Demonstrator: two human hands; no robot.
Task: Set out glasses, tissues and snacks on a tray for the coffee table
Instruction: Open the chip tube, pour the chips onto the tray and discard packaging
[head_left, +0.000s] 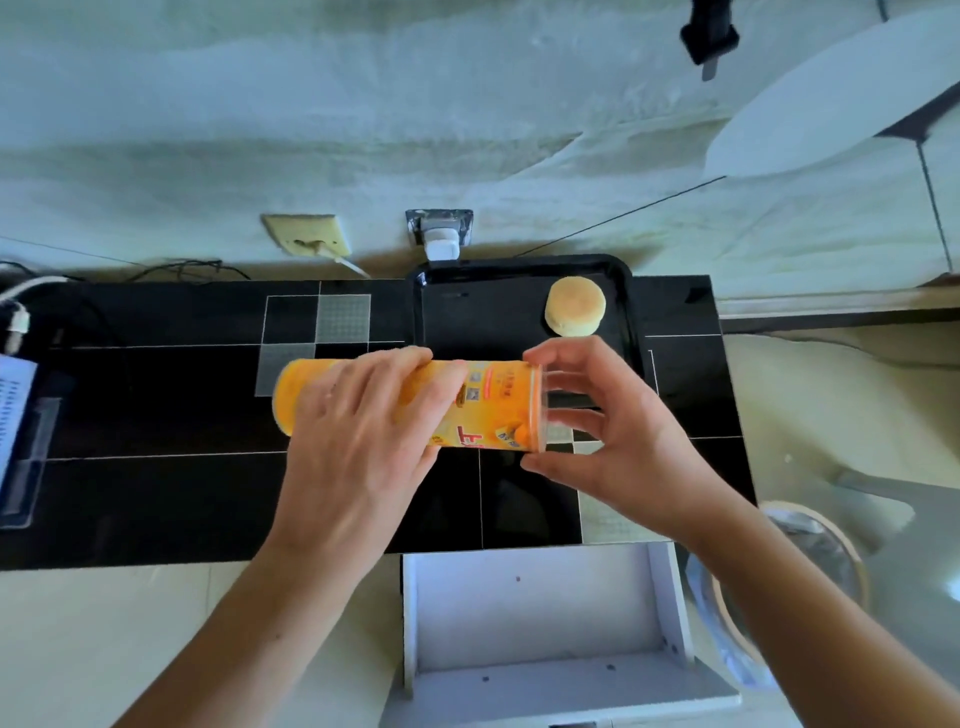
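My left hand (358, 441) gripped the orange snack can (415, 405) sideways above the tray (519, 265); my right hand (613, 431) pinched its lid. Popping it sideways risked chips spilling onto the surface (156, 493).

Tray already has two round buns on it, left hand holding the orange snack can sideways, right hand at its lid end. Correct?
Not quite: the head view shows just one round bun on the tray. The rest holds: left hand grips the orange snack can sideways, right hand at its lid end.
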